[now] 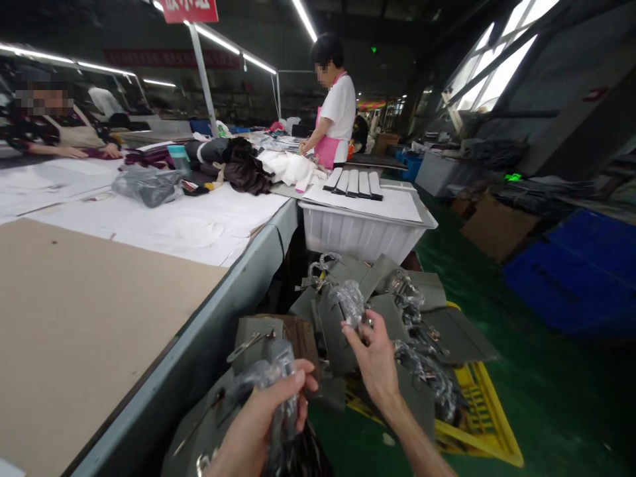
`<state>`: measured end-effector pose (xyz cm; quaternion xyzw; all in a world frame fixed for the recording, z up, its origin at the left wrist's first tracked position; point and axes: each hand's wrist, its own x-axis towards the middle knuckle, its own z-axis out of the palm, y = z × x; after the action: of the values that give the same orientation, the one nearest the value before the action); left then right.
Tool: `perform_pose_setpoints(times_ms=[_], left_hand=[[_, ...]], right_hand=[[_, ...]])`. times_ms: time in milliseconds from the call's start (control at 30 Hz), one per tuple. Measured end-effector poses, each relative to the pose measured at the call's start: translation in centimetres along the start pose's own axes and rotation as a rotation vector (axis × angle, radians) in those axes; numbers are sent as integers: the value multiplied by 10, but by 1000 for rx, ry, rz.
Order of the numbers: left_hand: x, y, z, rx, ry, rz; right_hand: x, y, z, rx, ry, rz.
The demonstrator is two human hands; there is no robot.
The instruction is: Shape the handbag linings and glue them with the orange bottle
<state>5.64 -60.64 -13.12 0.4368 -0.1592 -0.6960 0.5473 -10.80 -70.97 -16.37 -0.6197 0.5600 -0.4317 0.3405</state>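
Observation:
My left hand is closed round a grey bag piece whose metal fitting is wrapped in clear plastic, low in the view beside the table edge. My right hand reaches forward and pinches another plastic-wrapped fitting on a grey piece in the heap. The heap of grey pieces with wrapped metal clasps lies in a yellow crate on the floor.
A long work table with brown cardboard and white paper runs on the left. A white bin with black strips stands behind the heap. One person stands at the table's far end, another leans on it at left. Blue crates sit right.

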Motion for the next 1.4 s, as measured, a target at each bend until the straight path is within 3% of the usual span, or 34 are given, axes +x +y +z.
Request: perform_pose_setpoints(times_ms=[133,267,367,467,533,667,767,867,933,1033,1133,1233,1400], left_hand=[[7,-1,7,-42,123,91],[9,6,2,18,156,145],[8,4,-4,56,177,194],[8,1,-11,27,166,210],[7,1,-16,33,120,209],[6,5,-22,63,-14,223],[7,5,-21,54,-49,267],[10,2,-17,-17,-10,285],[12,1,-16,-64,13,283],[12,5,-20,-49,-33,237],[8,13,-30,-58,-107,180],[-4,22,-46,-148,-163,194],[-40,27,-75,-269,-92,226]], right_hand=[[-33,-35,21,50,-219,-2],[-48,-58,24,158,-573,10],[-31,-70,15,94,-794,82],[-3,-74,2,83,-926,237],[12,-71,-3,61,-978,261],[18,-61,-1,-118,-915,34],[7,-57,8,92,-871,-55],[-7,-57,16,287,-913,-77],[-14,-58,20,282,-917,-57],[-18,-59,22,224,-783,-55],[-11,-56,17,361,-586,13],[12,-40,1,615,-473,165],[66,27,-46,771,-235,462]])
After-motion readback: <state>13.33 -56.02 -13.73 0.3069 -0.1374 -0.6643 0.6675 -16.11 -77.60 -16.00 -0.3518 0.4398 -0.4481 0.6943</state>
